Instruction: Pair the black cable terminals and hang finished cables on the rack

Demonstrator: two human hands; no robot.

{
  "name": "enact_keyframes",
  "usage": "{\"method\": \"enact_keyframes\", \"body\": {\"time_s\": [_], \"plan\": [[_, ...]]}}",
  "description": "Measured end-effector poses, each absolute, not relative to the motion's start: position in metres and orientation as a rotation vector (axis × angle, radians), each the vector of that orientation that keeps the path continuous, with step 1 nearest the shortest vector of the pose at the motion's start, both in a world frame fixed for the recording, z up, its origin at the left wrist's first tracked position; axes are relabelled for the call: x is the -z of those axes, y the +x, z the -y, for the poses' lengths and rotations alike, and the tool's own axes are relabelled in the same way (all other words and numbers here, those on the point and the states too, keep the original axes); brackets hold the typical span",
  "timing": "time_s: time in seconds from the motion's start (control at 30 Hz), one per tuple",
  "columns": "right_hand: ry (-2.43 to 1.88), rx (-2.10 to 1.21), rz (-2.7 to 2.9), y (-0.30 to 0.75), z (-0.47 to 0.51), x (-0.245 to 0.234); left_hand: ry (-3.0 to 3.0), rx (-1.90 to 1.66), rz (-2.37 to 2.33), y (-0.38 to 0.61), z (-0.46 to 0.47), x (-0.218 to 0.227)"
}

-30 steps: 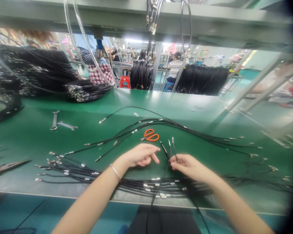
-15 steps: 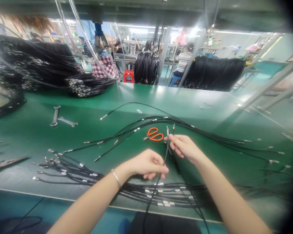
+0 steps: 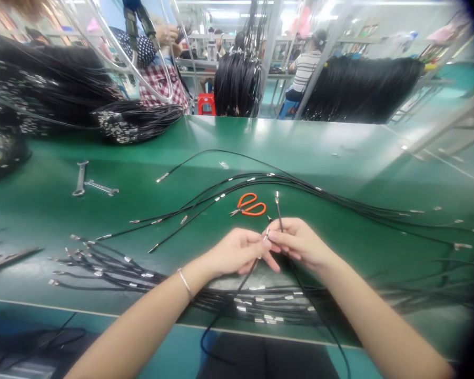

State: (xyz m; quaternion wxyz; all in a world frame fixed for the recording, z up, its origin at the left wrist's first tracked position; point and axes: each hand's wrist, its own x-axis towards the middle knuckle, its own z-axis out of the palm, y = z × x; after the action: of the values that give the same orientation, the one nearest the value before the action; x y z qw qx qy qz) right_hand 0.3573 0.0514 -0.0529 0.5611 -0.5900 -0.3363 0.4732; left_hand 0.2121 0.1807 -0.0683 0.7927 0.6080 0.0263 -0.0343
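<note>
A black cable [image 3: 245, 281] is pinched in my left hand [image 3: 240, 251], its lower part looping down past the table edge. Its white-marked end [image 3: 266, 235] lies between the fingertips of both hands. My right hand [image 3: 298, 241] grips a second black cable [image 3: 279, 213], whose metal end points up above the fingers; the rest runs down toward my lap. Just behind the right fingers shows a small dark pointed tip [image 3: 269, 218], mostly hidden. Orange-handled scissors [image 3: 250, 205] lie beyond my hands.
Several black cables [image 3: 205, 210] stretch across the green table [image 3: 142, 158]; a labelled bundle [image 3: 221, 302] lies along the near edge. Two wrenches [image 3: 81, 179] and pliers [image 3: 11, 259] are left. Large cable coils [image 3: 138, 123] sit at the back left. People work beyond.
My hands have come together at the fingertips. The left hand has slid up its cable, and that cable's end has dropped between the fingers. The view has shifted slightly downward.
</note>
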Motion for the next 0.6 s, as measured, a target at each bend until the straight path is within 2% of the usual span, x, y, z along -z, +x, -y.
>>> {"method": "enact_keyframes", "body": {"time_s": [0.17,0.3,0.4,0.6], "plan": [[-1.418,-1.048,0.764,0.357,-0.051,0.052,1.297,0.036,-0.089,0.21,-0.185,0.065],[-1.379,-0.87,0.632,0.363,-0.048,0.05,1.372,0.293,0.063,0.204,-0.191,0.061],[-1.377,-0.89,0.653,0.363,-0.047,0.051,1.359,0.475,0.178,0.202,-0.194,0.06],[-1.348,-1.099,0.798,0.357,-0.046,0.054,1.122,0.168,-0.031,0.206,-0.196,0.058]]}}
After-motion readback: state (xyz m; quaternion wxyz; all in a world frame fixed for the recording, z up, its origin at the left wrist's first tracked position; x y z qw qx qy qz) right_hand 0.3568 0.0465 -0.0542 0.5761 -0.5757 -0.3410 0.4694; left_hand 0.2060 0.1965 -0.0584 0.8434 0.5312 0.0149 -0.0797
